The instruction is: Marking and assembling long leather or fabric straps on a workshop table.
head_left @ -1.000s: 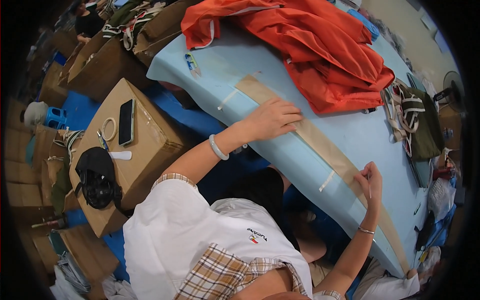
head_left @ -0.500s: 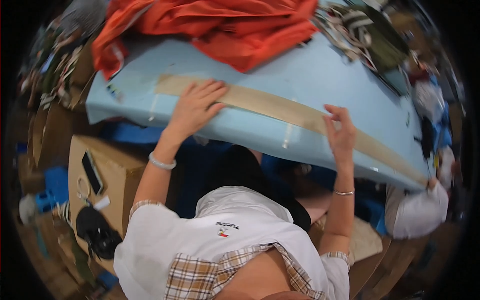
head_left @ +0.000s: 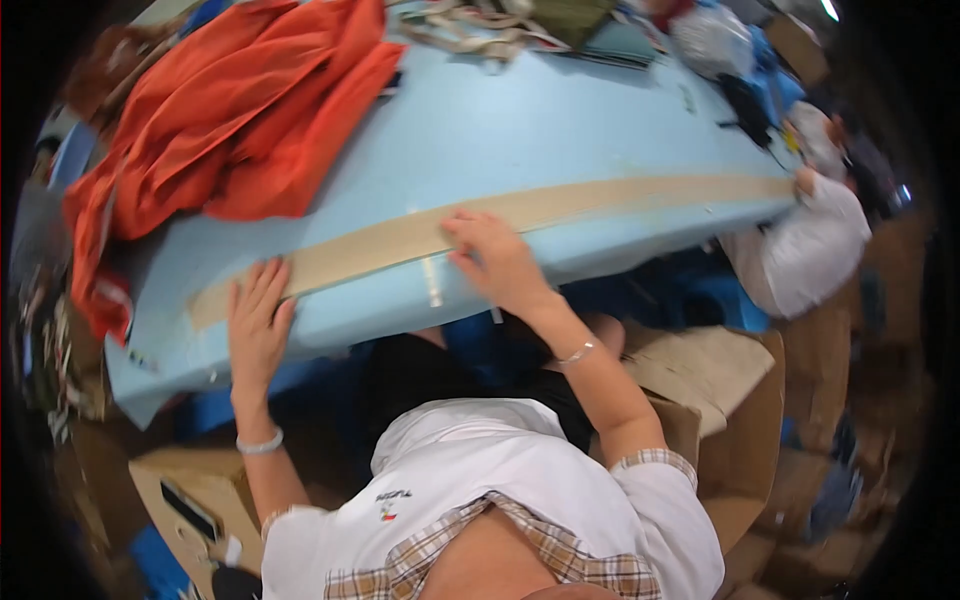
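Head view: tan strip (head_left: pixel 370 243) lies long along the near edge of the pale-blue tabletop (head_left: pixel 480 125), L end below the orange cloth (head_left: pixel 240 125), R end by a co-worker's hand (head_left: pixel 806 181) w/ a white sleeve (head_left: pixel 815 245). L hand (head_left: pixel 260 318) is flat nr strip's L end, fingers a bit spread, tips on the strip. R hand (head_left: pixel 493 262) is farther along, fingers half-bent, thumb set apart, so part-spread; blurry, can't tell if fingertips touch the strip. White tape piece (head_left: pixel 432 282) sits on tabletop edge btwn the hands. Olive cloth (head_left: pixel 572 18) at far side. Lower L: phone (head_left: pixel 190 510) on cardboard box (head_left: pixel 210 470).
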`<state>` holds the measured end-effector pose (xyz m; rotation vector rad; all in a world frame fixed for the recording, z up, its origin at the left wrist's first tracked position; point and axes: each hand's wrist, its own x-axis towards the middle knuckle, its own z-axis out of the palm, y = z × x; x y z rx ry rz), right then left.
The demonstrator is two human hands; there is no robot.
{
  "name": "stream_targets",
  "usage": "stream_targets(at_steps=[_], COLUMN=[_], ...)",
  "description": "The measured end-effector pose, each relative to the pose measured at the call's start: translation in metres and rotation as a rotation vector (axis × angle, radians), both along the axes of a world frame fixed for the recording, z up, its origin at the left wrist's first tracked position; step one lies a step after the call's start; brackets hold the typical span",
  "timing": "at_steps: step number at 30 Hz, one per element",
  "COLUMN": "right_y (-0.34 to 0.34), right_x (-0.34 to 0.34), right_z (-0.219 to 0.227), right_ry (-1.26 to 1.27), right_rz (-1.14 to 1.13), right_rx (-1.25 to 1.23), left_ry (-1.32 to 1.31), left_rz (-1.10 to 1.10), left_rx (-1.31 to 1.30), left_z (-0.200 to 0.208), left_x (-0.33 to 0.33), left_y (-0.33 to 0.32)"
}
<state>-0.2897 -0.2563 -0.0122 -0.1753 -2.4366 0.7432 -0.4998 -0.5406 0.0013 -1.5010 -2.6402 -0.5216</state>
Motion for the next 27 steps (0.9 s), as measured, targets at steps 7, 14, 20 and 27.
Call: stream_targets(at_steps=[7, 14, 20, 27], right_y=[0.002, -0.004, 0.0, 0.008], right_x=[0.011, 0.012, 0.01, 0.01], right_z=[0.001, 0.004, 0.001, 0.002], right_ry=[-0.084, -0.094, -0.116, -0.056], right_rz=[-0.075, -0.009, -0.047, -0.062], right_rx=[-0.052, 0.001, 0.032, 0.048], left_ry=[0.055, 0.076, 0.079, -0.048], left_rz=[-0.035, 0.055, 0.101, -0.063], left_rx=[0.073, 0.115, 0.004, 0.105], left_z=[-0.015, -0.007, -0.016, 0.02], left_x=[0.001, 0.002, -0.003, 0.013], left_y=[0.007, -0.022, -0.021, 0.041])
